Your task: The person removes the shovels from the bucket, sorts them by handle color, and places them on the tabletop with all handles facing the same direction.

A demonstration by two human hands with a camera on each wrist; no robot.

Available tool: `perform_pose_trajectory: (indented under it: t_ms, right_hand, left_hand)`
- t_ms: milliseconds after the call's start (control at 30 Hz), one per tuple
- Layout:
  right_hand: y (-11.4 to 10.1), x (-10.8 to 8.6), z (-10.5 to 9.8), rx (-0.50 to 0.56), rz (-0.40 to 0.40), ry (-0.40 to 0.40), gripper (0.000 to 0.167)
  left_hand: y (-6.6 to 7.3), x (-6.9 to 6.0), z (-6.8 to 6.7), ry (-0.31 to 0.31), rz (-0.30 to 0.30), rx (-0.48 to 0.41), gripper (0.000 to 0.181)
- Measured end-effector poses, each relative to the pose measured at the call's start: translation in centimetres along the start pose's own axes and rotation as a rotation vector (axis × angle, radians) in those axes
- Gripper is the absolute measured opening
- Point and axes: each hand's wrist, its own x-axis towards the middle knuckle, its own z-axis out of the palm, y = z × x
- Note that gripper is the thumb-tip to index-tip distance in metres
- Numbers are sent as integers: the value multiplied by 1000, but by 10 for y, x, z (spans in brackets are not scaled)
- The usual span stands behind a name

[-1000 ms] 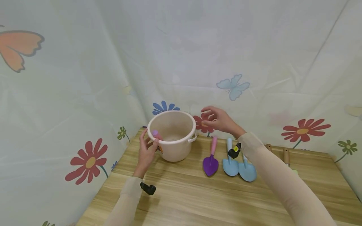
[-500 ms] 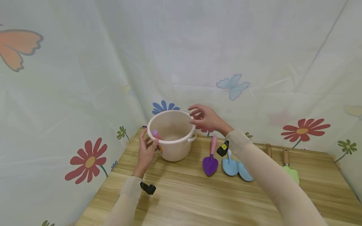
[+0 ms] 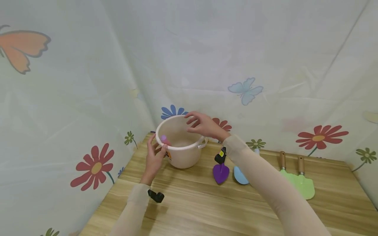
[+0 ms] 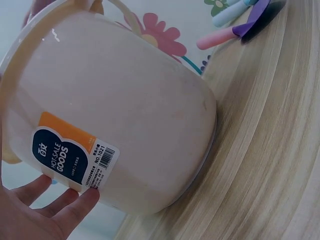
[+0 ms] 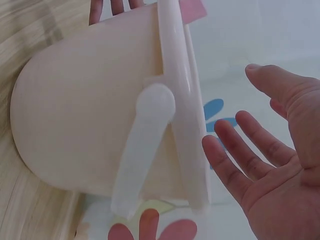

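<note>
A cream plastic bucket [image 3: 184, 158] stands upright at the table's back left, a white handle [image 5: 142, 145] hanging at its side. Inside, a pink rod with a lilac end [image 3: 165, 140] leans against the near left wall; its lower part is hidden. My left hand [image 3: 154, 160] holds the bucket's left side, thumb by the rim, fingers against the wall near a printed label [image 4: 75, 155]. Over the bucket's right rim hovers my right hand [image 3: 203, 126], fingers loosely bent and holding nothing. The right wrist view shows this hand [image 5: 280, 185] beside the mouth, apart from the rim.
Right of the bucket lie a purple trowel [image 3: 220, 173] with a pink handle and a light blue shovel [image 3: 241, 177], partly behind my right arm. Farther right are light green shovels [image 3: 305, 188] with wooden handles. A flower-printed curtain [image 3: 189, 65] closes off the table's back and left.
My right hand has moved left, from beside the bucket to above its right rim. More of the green shovels now shows, less of the blue ones. The left hand keeps its place.
</note>
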Motion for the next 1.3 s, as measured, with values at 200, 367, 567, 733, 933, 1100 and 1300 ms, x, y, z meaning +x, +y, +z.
perform_pose_trajectory:
  t_ms: [200,367,567,733,933,1100,1300]
  right_hand:
    - [-1,14,15,-1,-9,-43,54]
    - [-2,22,27,-4,-27,-58,55]
    - [-1,30,41,-57,-46,-67,57]
    - [-3,33,50,-37,-67,-96,58]
    - [-6,34,59,12,-59,-127,57]
    - [-8,36,64,44,-66,-159,58]
    - [-9,39,69,60,-86,-185,60]
  left_hand:
    - [-3,-1,2,22,17,19,74]
    - [-5,0,4,31,36,36,72]
    - [-4,0,7,34,37,40,72]
    - [-4,0,8,31,45,35,71]
    - [-2,0,8,30,53,28,71]
    - [-3,1,7,33,49,30,71]
    - [-7,3,7,35,39,22,72]
